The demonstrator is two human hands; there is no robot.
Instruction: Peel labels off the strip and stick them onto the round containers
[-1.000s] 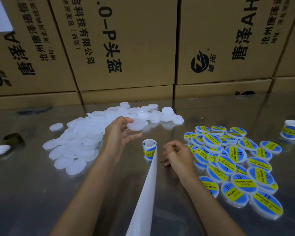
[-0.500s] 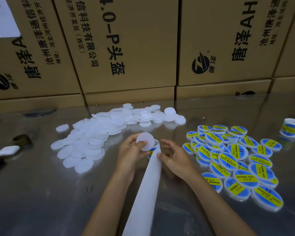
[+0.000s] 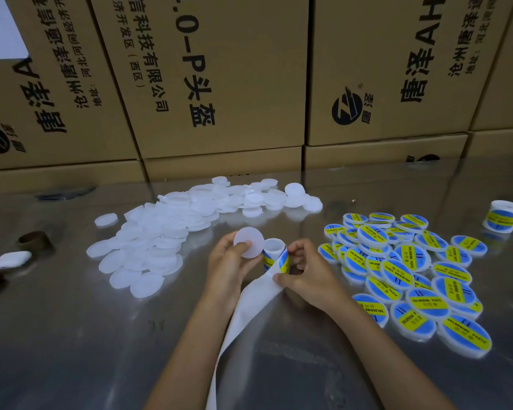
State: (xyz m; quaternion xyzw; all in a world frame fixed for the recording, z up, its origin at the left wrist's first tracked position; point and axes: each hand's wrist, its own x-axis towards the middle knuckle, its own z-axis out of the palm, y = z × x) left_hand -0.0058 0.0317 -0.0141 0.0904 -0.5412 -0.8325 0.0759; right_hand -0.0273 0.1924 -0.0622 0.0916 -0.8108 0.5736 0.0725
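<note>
My left hand [image 3: 228, 261] grips a blank lid [image 3: 248, 242] while my right hand [image 3: 304, 269] pinches the strip [image 3: 249, 303] beside the roll [image 3: 274, 255] (labelled lids [image 3: 409, 273] lie right).

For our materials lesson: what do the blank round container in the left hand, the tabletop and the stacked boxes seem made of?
Blank round container: probably translucent white plastic with a matte, frosted look; the thumb shows dimly against it. Tabletop: likely brushed metal, since it gives blurred reflections of the boxes. Stacked boxes: brown cardboard, matte, with printed black lettering.
</note>
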